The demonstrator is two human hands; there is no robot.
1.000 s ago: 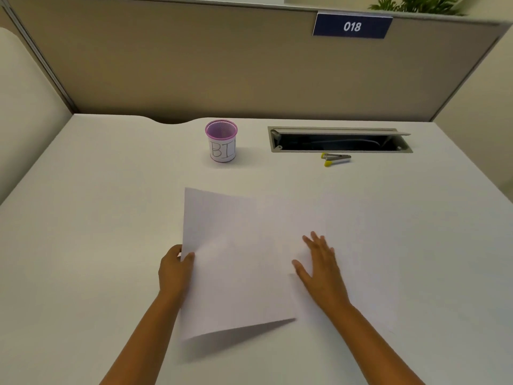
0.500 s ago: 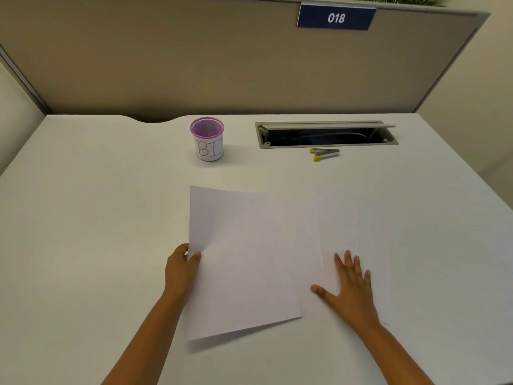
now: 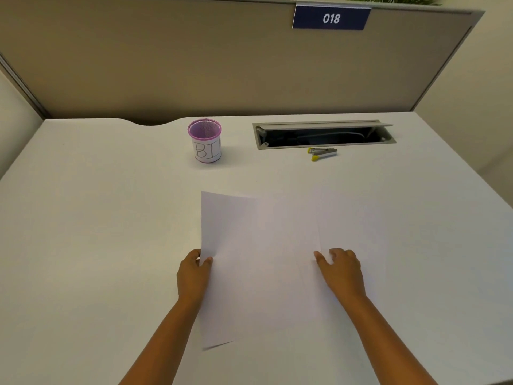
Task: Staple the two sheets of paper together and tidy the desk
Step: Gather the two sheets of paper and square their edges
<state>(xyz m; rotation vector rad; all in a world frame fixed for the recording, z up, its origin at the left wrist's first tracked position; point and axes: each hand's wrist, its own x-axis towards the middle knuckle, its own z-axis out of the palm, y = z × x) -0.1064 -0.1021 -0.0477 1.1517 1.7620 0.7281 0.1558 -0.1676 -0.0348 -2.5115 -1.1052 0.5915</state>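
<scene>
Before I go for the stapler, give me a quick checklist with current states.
1. Left hand grip on the left sheet edge: ok, thumb over it.
2. Right hand on the right sheet: ok, fingers curled at its edge.
3. Sheets stacked and aligned: not ok, only partly overlapping.
4. Stapler reachable: ok, lying free by the cable slot.
5. Stapler loaded: cannot tell.

Only the cup [image 3: 205,141] flanks the path to the stapler [image 3: 322,153].

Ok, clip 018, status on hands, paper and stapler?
Left hand pinches left sheet at its edge. Right hand curled on right sheet. Sheets unstapled. Stapler untouched by cable slot; nothing between.
</scene>
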